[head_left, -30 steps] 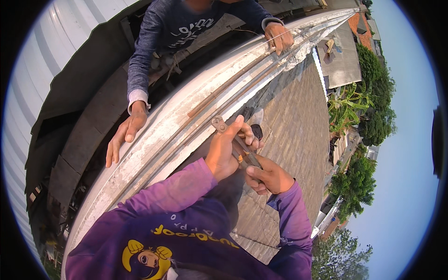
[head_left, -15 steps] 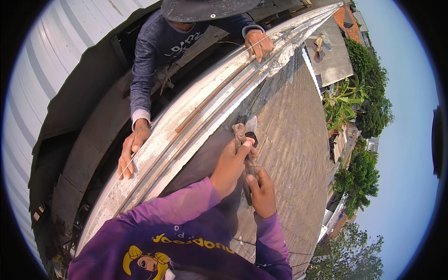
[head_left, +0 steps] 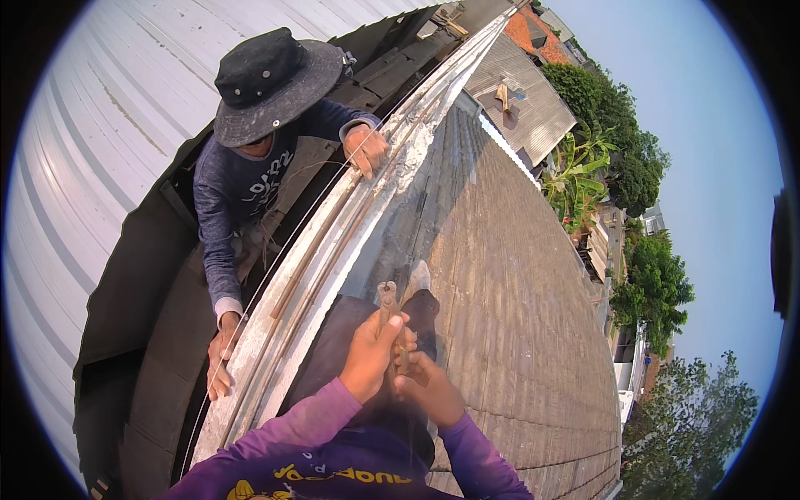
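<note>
Rusty pincers (head_left: 387, 296) point away from me, jaws uppermost, in front of my body. My left hand (head_left: 372, 357) is wrapped round them just below the jaws, thumb on top. Lower down, beside the handles, my right hand (head_left: 432, 390) is closed with its fingertips against the tool; its grip is partly hidden. Beyond the hands are my dark-clad legs and a pale foot (head_left: 419, 277) on the roof. Left of them runs a whitish concrete beam (head_left: 343, 260) with long rusty rods (head_left: 310, 254) on it.
Across the beam a co-worker in a dark brimmed hat (head_left: 265, 79) rests both hands on it, beside a thin line (head_left: 275, 271). Brown corrugated roofing (head_left: 508, 308) slopes away at right. Pale metal sheeting (head_left: 100, 150) lies left, above a dark gap. Trees (head_left: 654, 287) stand beyond.
My view has shifted, so the co-worker and beam sit further left and the whole hat shows. My hands and the pincers are nearer my body, and my right hand is closer to my left.
</note>
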Action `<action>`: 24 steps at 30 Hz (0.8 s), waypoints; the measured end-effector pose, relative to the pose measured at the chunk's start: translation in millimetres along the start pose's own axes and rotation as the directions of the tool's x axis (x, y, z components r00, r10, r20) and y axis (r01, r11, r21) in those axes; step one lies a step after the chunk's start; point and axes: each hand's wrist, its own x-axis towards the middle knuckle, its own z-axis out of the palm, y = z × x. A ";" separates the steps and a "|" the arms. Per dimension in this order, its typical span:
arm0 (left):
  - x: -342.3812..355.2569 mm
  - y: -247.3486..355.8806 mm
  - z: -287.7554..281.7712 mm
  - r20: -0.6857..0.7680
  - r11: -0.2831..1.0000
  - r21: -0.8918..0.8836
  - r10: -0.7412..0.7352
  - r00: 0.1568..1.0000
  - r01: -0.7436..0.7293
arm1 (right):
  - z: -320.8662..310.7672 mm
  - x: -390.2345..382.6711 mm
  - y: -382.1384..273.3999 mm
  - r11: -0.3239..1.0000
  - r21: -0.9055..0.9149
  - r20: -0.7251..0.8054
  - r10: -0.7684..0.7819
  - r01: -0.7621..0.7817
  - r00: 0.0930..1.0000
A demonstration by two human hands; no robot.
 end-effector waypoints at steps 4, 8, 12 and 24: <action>-0.3 2.9 0.7 -0.119 0.997 0.028 0.075 0.990 -0.072 | 0.8 -1.1 3.9 0.998 -0.046 0.070 0.039 -0.036 0.997; 3.8 -3.8 -7.1 -0.136 0.968 0.173 0.204 0.969 -0.180 | 9.0 -3.0 4.0 0.965 -0.252 -0.012 0.076 -0.076 0.997; 2.0 -16.6 -2.6 -0.188 0.948 0.254 0.245 0.951 -0.194 | 10.9 -5.3 26.6 0.651 -0.748 -0.089 -0.286 0.126 0.954; 19.9 -4.1 11.7 -0.178 0.990 -0.015 0.133 0.975 -0.138 | 16.4 -23.4 -2.8 0.507 -0.853 -0.172 -0.495 0.123 0.852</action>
